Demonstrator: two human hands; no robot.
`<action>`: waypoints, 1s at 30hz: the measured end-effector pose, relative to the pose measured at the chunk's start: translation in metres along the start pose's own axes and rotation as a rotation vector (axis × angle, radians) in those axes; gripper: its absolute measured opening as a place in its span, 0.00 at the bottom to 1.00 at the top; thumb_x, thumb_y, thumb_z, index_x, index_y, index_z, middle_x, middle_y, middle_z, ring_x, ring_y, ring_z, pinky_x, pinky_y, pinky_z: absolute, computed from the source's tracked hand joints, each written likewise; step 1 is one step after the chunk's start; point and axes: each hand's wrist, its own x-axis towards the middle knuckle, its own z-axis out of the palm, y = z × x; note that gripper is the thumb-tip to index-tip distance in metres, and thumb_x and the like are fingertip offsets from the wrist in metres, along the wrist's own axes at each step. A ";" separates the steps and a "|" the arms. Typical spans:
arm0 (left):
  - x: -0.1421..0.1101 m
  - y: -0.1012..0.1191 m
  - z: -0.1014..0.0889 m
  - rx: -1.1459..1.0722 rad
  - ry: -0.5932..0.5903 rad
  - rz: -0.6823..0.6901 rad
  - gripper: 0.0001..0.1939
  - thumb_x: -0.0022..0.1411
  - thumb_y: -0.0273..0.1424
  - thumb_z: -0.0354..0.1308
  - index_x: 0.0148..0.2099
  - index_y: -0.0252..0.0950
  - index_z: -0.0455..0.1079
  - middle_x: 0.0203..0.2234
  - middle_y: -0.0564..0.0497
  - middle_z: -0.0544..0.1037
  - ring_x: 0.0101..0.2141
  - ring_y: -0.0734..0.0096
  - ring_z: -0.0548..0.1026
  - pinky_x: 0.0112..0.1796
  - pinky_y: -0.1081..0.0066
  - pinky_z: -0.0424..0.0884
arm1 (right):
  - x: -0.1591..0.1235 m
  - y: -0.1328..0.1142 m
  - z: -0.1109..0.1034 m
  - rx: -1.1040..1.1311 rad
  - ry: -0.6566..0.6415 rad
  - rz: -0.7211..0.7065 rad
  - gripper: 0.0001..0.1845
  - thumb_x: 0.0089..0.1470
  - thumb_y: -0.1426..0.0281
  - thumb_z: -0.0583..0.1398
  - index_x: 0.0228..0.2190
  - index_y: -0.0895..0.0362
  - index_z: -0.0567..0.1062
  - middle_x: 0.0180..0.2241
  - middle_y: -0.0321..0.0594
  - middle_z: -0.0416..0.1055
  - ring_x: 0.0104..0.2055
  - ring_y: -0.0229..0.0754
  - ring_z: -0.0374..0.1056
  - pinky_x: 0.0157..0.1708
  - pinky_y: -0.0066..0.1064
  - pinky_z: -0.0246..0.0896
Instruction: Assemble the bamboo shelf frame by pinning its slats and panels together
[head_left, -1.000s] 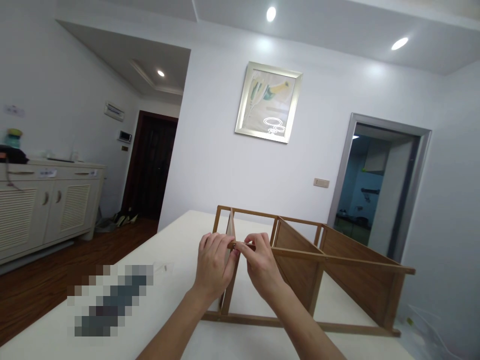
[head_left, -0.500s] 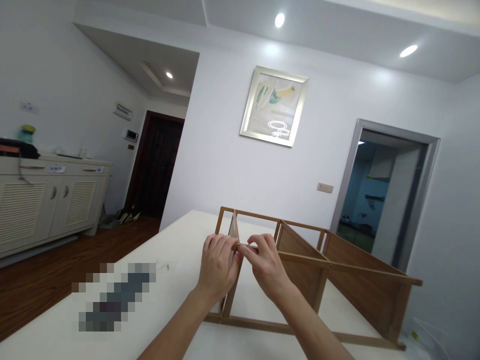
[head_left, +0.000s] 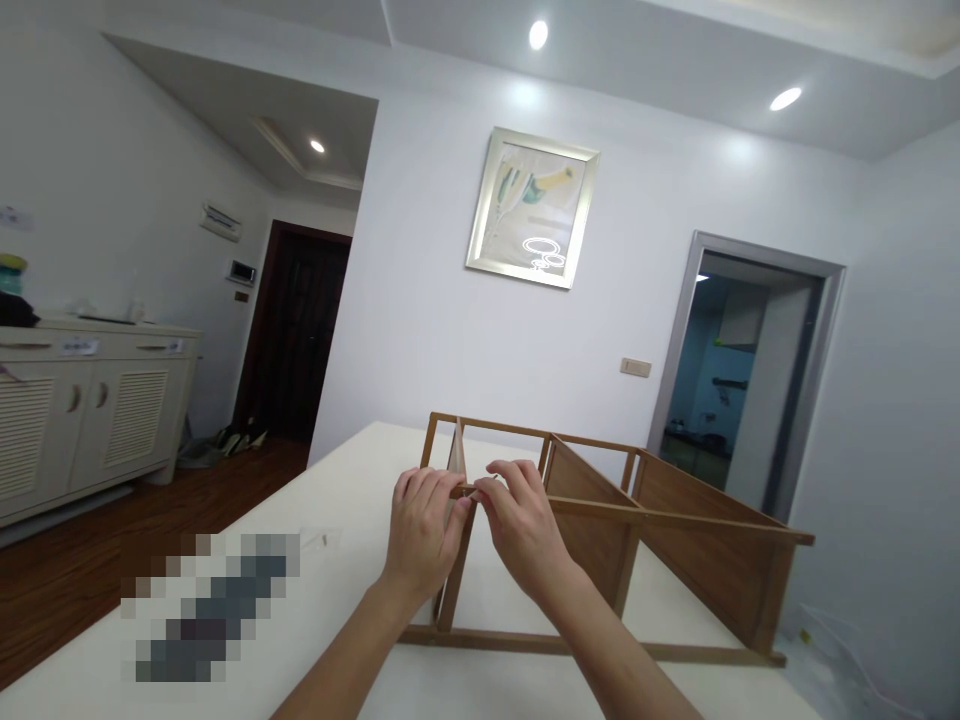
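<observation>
A brown wooden shelf unit [head_left: 712, 522] lies on its side on the white table [head_left: 337, 470]. My left hand [head_left: 424, 525] is closed around the upper rail of the shelf unit, near its left end, with the thumb on the near side. Close beside it, my right hand [head_left: 523, 515] pinches a small, thin metal piece [head_left: 494, 478], which looks like a hex key, at the joint in that rail. Fingers cover most of this piece and the joint. One shelf panel [head_left: 457, 450] stands just behind my left hand.
A small clear bag with tiny hardware [head_left: 324, 541] lies on the table to the left, near a blurred-out dark object [head_left: 217, 610]. A white cabinet [head_left: 97, 400] stands at far left. Beyond the table are a wall and a doorway [head_left: 709, 370].
The view has turned slightly to the right, so everything sits further left. Both hands stay at the same rail joint; my right fingers have shifted slightly around the thin metal piece.
</observation>
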 end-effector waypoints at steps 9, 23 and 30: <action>-0.002 -0.005 0.004 0.031 -0.023 0.015 0.12 0.69 0.32 0.46 0.45 0.37 0.70 0.39 0.47 0.78 0.42 0.60 0.71 0.49 0.57 0.60 | -0.009 0.001 0.000 -0.139 -0.056 -0.038 0.09 0.62 0.75 0.53 0.33 0.58 0.72 0.29 0.41 0.65 0.33 0.42 0.57 0.36 0.36 0.56; -0.014 -0.014 0.007 0.037 0.071 0.094 0.16 0.67 0.28 0.46 0.55 0.37 0.63 0.49 0.44 0.74 0.55 0.58 0.68 0.59 0.49 0.55 | -0.010 0.002 0.000 -0.107 -0.057 -0.019 0.13 0.60 0.80 0.53 0.37 0.55 0.75 0.30 0.40 0.65 0.36 0.42 0.55 0.37 0.36 0.51; -0.060 -0.026 -0.017 0.045 -0.001 0.104 0.14 0.63 0.26 0.53 0.51 0.36 0.64 0.44 0.41 0.74 0.48 0.57 0.72 0.49 0.55 0.68 | -0.011 0.005 0.001 -0.033 -0.056 0.005 0.15 0.58 0.82 0.54 0.38 0.55 0.76 0.31 0.40 0.66 0.36 0.42 0.54 0.38 0.35 0.49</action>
